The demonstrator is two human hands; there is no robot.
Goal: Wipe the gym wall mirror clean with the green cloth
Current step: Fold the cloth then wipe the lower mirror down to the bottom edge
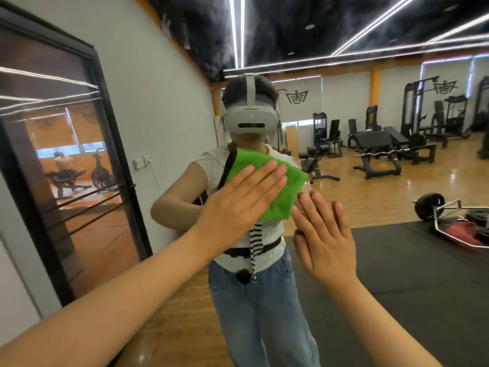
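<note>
no legible text, only a black emblem (pixel 297 97) on the white blind (pixel 312 112).

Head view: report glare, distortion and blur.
Head view: evenly lit; ceiling light strips streak bright across the door glass; wide-angle lens bows the door frame and stretches the forearms; left hand and green cloth sharp, far gym machines softer.

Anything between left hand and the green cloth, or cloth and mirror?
Nothing visible: left hand presses flat on the green cloth, which lies against the mirror; right hand rests flat on the glass beside it.
</note>
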